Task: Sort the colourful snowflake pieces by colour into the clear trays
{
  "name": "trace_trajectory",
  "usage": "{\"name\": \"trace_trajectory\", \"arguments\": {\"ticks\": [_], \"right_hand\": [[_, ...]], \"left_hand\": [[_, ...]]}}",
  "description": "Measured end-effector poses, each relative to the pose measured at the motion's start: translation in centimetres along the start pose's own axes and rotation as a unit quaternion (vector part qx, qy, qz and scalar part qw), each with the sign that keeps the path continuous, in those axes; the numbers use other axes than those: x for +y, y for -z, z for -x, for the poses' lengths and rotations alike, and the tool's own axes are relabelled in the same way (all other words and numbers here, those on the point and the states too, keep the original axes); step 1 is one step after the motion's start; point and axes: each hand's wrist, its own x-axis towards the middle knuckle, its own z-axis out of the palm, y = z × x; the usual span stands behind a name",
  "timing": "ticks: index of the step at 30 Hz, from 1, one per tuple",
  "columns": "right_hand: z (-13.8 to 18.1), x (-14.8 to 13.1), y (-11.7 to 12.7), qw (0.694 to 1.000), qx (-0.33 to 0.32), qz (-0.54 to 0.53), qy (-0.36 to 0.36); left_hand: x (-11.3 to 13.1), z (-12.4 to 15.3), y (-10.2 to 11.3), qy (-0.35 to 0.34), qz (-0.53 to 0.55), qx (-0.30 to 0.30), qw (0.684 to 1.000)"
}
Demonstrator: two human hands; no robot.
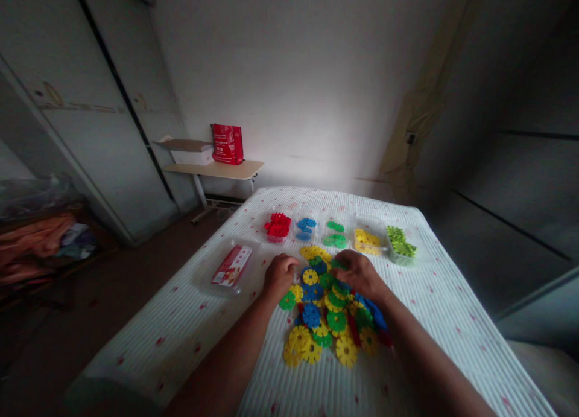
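Note:
A pile of plastic notched discs (312, 315) in yellow, green, blue and red is spread between my forearms. At its left far side is my left hand (280, 276), fingers curled together; whatever may be in them is hidden. My right hand (359, 273) is over the pile's far right part, with its fingers closed on a green notched disc (336, 264). Beyond the hands, a row of clear plastic boxes holds red pieces (277, 226), blue discs (306, 226), green discs (335, 240), yellow discs (367, 239) and light-green pieces (400, 243).
Left of my left hand lies a clear plastic container (198, 278) with a red and white label (233, 265). The bed-like surface has a white ribbed cover (434, 320). Behind it a small table (217, 170) bears a white box (193, 156) and a red bag (227, 144).

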Motion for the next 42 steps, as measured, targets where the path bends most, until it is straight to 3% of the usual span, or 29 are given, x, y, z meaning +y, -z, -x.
{"name": "trace_trajectory", "arguments": {"ticks": [5, 8, 12, 16, 23, 33, 42], "right_hand": [[0.0, 2.0, 0.0, 0.997, -0.050, -0.060, -0.002], [-0.1, 3.0, 0.5, 0.997, -0.031, -0.075, -0.013], [0.0, 4.2, 2.7, 0.999, 0.001, -0.011, -0.047], [0.6, 4.2, 3.8, 0.998, -0.055, 0.033, -0.004], [0.5, 2.8, 1.5, 0.979, -0.103, 0.171, -0.047], [-0.1, 0.1, -1.8, 0.954, -0.015, 0.287, -0.088], [0.0, 0.0, -2.2, 0.949, -0.021, 0.302, -0.090]], "left_hand": [[0.2, 0.1, 0.1, -0.002, -0.004, 0.003, 1.000], [0.2, 0.1, 0.2, 0.003, -0.005, 0.002, 1.000], [0.2, 0.0, 0.1, 0.001, -0.001, 0.004, 1.000], [0.0, 0.0, 0.0, -0.007, 0.003, 0.010, 1.000], [0.2, 0.1, 0.2, 0.009, 0.004, 0.000, 1.000], [0.3, 0.0, 0.2, 0.008, -0.005, -0.002, 1.000], [0.7, 0.1, 0.4, 0.006, -0.007, 0.001, 1.000]]}}
